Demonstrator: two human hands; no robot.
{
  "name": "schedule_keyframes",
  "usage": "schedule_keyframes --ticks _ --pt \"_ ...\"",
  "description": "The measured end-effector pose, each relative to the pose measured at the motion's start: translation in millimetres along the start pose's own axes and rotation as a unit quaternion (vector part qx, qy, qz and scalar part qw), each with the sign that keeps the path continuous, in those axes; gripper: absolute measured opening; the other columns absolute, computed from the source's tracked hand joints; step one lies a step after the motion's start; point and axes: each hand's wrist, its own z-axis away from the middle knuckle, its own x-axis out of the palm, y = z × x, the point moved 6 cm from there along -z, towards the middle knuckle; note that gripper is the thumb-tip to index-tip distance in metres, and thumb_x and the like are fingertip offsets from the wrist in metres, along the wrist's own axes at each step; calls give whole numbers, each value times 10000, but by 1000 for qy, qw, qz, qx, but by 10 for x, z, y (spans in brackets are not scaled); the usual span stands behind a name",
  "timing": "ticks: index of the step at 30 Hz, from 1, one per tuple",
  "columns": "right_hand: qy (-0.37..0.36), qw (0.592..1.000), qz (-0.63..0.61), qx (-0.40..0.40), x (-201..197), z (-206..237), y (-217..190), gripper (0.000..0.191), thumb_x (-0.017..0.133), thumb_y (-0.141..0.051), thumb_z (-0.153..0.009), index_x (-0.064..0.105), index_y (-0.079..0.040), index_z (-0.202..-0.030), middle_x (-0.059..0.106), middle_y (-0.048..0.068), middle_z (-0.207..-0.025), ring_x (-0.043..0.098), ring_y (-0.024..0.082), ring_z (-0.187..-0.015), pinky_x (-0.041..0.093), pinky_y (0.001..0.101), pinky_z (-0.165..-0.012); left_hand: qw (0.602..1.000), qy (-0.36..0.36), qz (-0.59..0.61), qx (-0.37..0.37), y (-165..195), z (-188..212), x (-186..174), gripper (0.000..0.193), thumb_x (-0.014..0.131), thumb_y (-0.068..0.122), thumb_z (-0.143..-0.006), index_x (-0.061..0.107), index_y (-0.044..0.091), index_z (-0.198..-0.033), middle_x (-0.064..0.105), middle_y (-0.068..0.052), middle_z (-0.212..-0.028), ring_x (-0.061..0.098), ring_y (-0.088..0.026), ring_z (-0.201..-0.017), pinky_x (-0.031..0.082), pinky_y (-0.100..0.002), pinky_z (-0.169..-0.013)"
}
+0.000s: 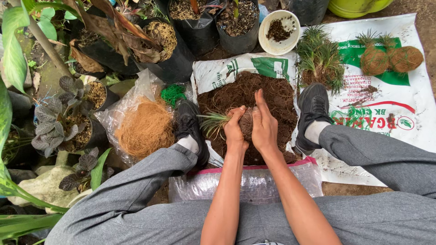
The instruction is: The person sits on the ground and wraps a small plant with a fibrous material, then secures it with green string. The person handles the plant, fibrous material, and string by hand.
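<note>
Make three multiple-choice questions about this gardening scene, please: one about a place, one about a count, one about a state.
1. Where is the bundle of orange-brown coconut fibre?
A. In the white bowl
B. On clear plastic, left of the left shoe
C. On the printed sheet at the right

2. How many finished fibre-wrapped plant balls lie at the upper right?
A. Two
B. Four
C. Six

3. What are the two hands doing?
A. Resting apart on the knees
B. Pressing together around a soil ball with a grassy plant
C. Holding the white bowl

Answers: 1 B, the fibre lies on plastic beside the left shoe. 2 A, two balls show. 3 B, the left hand and right hand enclose the soil ball.
</note>
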Motion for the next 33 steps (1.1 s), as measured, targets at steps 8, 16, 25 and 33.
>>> schedule_keyframes --ticks 8,16,25,33 --pt "31 998 -53 -34 -49 38 18 420 566 -358 -1028 648 -68 -1321 685 143 -1289 661 293 -1224 478 379 -1046 1000 -9 29 9 129 135 175 185 700 204 -939 693 38 -1020 722 -63 -951 689 -156 -832 568 -316 -762" --pt "137 987 -42 72 -102 102 187 188 652 -169 -972 730 -36 -1079 730 95 -1013 705 206 -904 535 336 -809 961 -44 -194 194 60 269 257 174 705 122 -983 659 -20 -1074 686 -58 -974 623 -111 -869 516 -274 -766" --pt "72 974 -190 100 -6 24 308 345 537 -295 -1019 722 -45 -1169 754 70 -1097 691 187 -1002 527 328 -906 979 -11 -139 148 70 150 133 249 636 227 -1024 698 -9 -1073 687 -51 -999 631 -114 -894 532 -281 -809" --pt "-19 864 -397 310 153 70 720 488 381 -385 -1095 697 -21 -1174 736 83 -1035 697 184 -929 556 339 -871 945 11 -230 233 112 367 267 355 512 289 -1098 662 4 -950 700 -65 -908 647 -134 -827 541 -299 -770"
